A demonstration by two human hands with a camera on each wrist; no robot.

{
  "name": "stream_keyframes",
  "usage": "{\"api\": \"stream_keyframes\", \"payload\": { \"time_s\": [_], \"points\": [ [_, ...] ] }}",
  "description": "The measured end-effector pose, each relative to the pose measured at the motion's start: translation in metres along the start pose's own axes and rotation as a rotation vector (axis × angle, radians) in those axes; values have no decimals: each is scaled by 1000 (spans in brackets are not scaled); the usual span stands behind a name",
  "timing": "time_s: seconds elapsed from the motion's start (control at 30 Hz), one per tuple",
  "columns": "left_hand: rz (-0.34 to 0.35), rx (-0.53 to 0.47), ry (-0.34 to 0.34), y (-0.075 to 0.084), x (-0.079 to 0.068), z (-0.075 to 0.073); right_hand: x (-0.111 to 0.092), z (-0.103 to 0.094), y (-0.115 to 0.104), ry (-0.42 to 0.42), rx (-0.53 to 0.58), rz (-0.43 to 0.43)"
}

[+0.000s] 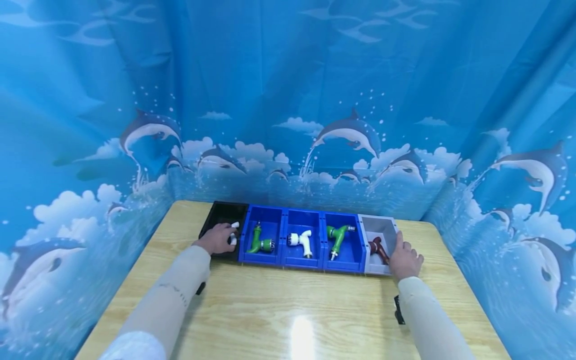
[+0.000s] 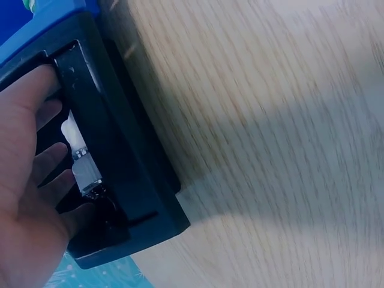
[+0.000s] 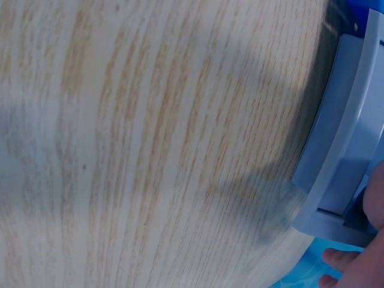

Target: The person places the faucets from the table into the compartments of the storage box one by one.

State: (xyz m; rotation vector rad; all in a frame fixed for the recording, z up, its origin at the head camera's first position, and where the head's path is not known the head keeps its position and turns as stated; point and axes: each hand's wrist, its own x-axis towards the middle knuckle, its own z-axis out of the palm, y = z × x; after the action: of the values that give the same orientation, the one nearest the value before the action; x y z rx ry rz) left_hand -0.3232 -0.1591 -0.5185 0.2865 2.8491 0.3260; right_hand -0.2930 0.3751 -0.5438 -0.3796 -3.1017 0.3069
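Note:
In the black bin (image 1: pixel 220 212) at the row's left end, my left hand (image 1: pixel 216 239) reaches over a white tap (image 2: pixel 84 168). In the left wrist view its fingers are spread around the tap without closing on it, and the thumb lies near the bin's inner wall. My right hand (image 1: pixel 405 259) rests at the outer wall of the grey bin (image 1: pixel 378 223) at the right end. Its index finger lies straight along that wall and other fingers are outside. Inside, a dark red tap (image 1: pixel 379 248) is partly hidden by this hand.
Between the end bins stand three blue bins, holding a green tap (image 1: pixel 258 242), a white-bodied tap (image 1: pixel 305 244) and another green tap (image 1: pixel 338 239). The row sits along the back of a wooden table (image 1: pixel 270 310). A blue dolphin curtain (image 1: pixel 270 100) hangs behind and at both sides.

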Motion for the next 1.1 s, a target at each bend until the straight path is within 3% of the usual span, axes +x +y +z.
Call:
{"api": "stream_keyframes", "payload": {
  "time_s": [0.67, 1.1],
  "points": [
    [-23, -1, 22, -2, -5, -2, -3, -1, -3, 0, 6, -4],
    [70, 109, 94, -1, -10, -2, 0, 1, 3, 6, -3, -11]
  ]
}}
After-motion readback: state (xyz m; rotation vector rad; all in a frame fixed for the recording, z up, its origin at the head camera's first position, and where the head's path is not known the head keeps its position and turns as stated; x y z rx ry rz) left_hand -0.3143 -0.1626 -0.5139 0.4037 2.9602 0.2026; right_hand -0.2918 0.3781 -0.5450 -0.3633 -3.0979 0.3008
